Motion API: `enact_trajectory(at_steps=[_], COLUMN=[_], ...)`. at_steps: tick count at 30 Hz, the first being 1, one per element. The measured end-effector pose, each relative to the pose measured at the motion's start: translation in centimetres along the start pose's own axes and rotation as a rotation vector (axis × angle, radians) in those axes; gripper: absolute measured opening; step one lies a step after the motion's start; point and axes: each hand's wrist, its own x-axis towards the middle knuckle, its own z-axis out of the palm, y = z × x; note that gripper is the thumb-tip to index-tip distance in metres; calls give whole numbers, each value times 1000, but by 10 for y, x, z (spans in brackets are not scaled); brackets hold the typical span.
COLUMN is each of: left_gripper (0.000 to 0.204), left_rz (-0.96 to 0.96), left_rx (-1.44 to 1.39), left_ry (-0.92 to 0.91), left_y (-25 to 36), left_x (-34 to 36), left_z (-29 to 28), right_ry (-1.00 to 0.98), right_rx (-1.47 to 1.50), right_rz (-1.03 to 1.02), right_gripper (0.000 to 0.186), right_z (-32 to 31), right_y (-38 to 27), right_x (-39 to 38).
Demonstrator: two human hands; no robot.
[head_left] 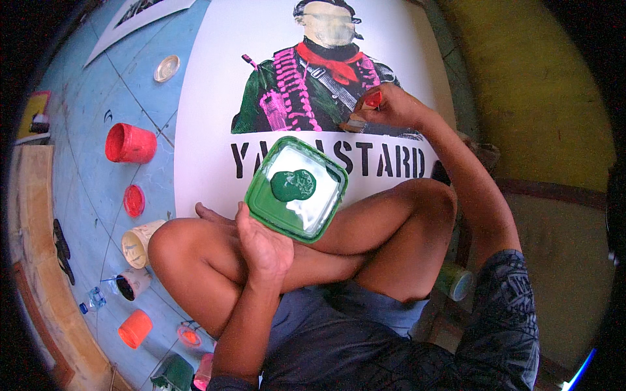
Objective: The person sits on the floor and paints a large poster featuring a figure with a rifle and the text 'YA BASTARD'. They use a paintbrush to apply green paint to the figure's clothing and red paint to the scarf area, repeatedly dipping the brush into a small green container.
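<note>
My left hand (268, 247) holds up a square green plastic lid (261, 207) by its near edge, above my crossed legs. A pool of dark green paint (293, 185) lies on the lid, next to a glossy, light-reflecting patch. In my right hand (394, 107) is a paintbrush (355, 124), its bristles low on the painted figure's jacket; its red handle end pokes out at my fingers. The large white poster (207, 124) shows a figure with a red scarf, pink ammunition belts and a green-black jacket, above black stencil lettering. Whether the bristles touch the paper, I cannot tell.
Left of the poster, on blue floor tiles, lie a red paint pot (132, 143), a red lid (134, 201), a cream pot (138, 244), a dark-paint cup (132, 284) and an orange pot (135, 328). A yellow-green wall (541, 98) stands at the right.
</note>
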Motion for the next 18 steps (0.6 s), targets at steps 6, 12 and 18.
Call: enact_trajectory(at_steps=[6, 12, 18], left_gripper=[46, 47, 48], left_rz=[25, 9, 11], left_rx=[13, 18, 4], left_ry=[100, 56, 45], left_y=[1, -1, -2], left_x=[-2, 1, 1], left_z=[12, 2, 3], right_ry=[31, 21, 110], right_rx=[13, 72, 77], right_rz=[-20, -13, -42], right_gripper=[20, 20, 21], right_z=[-9, 2, -4], right_y=[-6, -2, 10], right_x=[1, -11, -16])
